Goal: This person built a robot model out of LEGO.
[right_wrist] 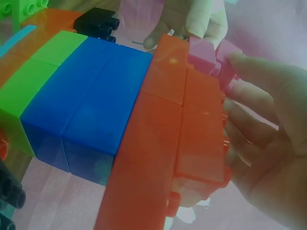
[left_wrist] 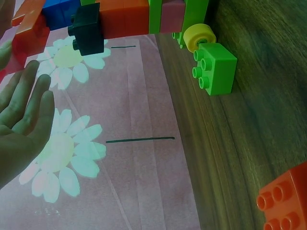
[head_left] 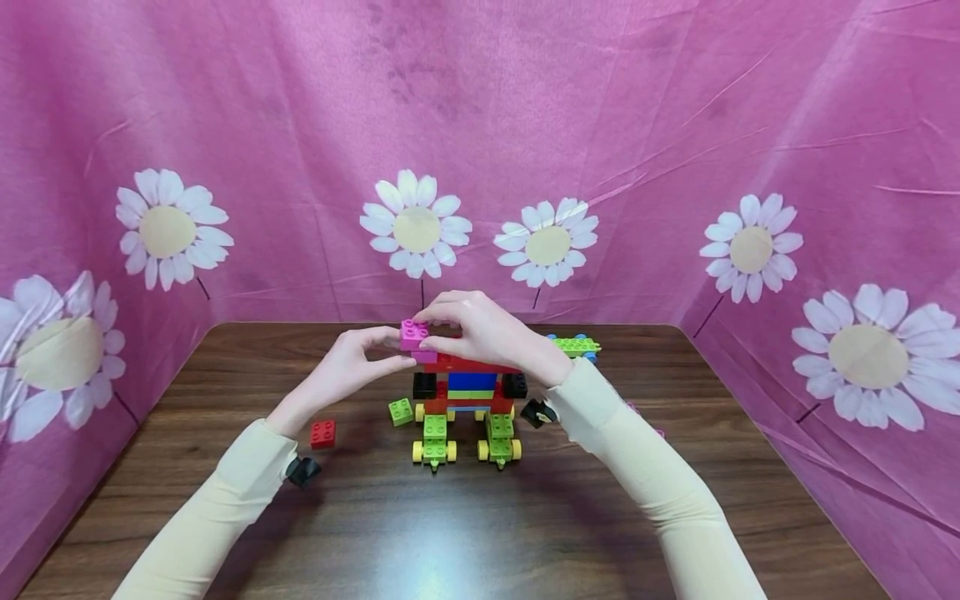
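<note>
A tall toy-brick build stands mid-table: red bricks (head_left: 468, 364) on top, blue bricks (head_left: 471, 382) below, then green and red layers on yellow-wheeled green bases (head_left: 435, 450). At its top left end, a lower pink brick (right_wrist: 202, 56) sits against the red ones. My left hand (head_left: 348, 362) pinches around that end, thumb below and index finger above. With thumb and fingertips my right hand (head_left: 480, 329) grips the upper pink brick (head_left: 414, 335), slightly tilted against the lower one in the right wrist view. Whether its studs are fully joined I cannot tell.
A loose green brick (head_left: 401, 412) and a red brick (head_left: 323, 434) lie left of the build. Black bricks (head_left: 424, 386) stick out at its sides. Behind my right forearm is a green wheeled base (head_left: 576, 346). Pink flowered cloth (head_left: 480, 150) surrounds the table (head_left: 360, 533).
</note>
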Demonstrator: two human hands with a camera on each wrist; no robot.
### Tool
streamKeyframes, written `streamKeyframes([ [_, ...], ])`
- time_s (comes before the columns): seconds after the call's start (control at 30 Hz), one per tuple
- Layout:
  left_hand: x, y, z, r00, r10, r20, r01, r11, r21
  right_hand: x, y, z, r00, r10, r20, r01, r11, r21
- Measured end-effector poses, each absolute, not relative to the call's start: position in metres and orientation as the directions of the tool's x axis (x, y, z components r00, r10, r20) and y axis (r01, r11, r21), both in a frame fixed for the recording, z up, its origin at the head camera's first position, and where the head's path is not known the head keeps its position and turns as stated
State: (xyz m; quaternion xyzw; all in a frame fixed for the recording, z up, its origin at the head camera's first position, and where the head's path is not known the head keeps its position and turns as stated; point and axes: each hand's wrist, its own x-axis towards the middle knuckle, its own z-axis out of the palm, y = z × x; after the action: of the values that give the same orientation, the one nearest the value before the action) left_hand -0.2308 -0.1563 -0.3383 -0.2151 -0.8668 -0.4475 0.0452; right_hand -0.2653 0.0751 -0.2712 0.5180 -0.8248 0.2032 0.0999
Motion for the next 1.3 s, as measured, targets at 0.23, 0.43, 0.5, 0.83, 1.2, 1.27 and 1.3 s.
streamKeyframes([
  [0.23,-0.231,-0.157,-0.338,-0.904,0.333,0.268,0.410,0.500,0.763,-0.263,0.079,-0.274,-0.456,-0.817,0.352,-0.889,0.399,-0.224],
  [0.43,-0.232,-0.157,-0.340,-0.902,0.339,0.267,0.411,0.486,0.771,-0.263,0.081,-0.276,-0.473,-0.798,0.373,-0.879,0.399,-0.262],
  [0.5,-0.232,-0.157,-0.340,-0.902,0.340,0.268,0.412,0.487,0.770,-0.263,0.080,-0.277,-0.483,-0.789,0.380,-0.872,0.394,-0.291],
  [0.83,-0.233,-0.157,-0.341,-0.900,0.337,0.275,0.418,0.493,0.763,-0.265,0.080,-0.280,-0.478,-0.769,0.424,-0.874,0.366,-0.320],
  [1.2,-0.231,-0.161,-0.335,-0.904,0.302,0.304,0.421,0.499,0.757,-0.265,0.080,-0.282,-0.460,-0.752,0.472,-0.884,0.339,-0.322],
  [1.27,-0.231,-0.162,-0.332,-0.903,0.290,0.317,0.426,0.498,0.755,-0.265,0.080,-0.283,-0.460,-0.749,0.476,-0.884,0.340,-0.320],
  [1.3,-0.231,-0.163,-0.331,-0.903,0.286,0.321,0.427,0.497,0.755,-0.265,0.080,-0.283,-0.461,-0.747,0.478,-0.884,0.341,-0.319],
])
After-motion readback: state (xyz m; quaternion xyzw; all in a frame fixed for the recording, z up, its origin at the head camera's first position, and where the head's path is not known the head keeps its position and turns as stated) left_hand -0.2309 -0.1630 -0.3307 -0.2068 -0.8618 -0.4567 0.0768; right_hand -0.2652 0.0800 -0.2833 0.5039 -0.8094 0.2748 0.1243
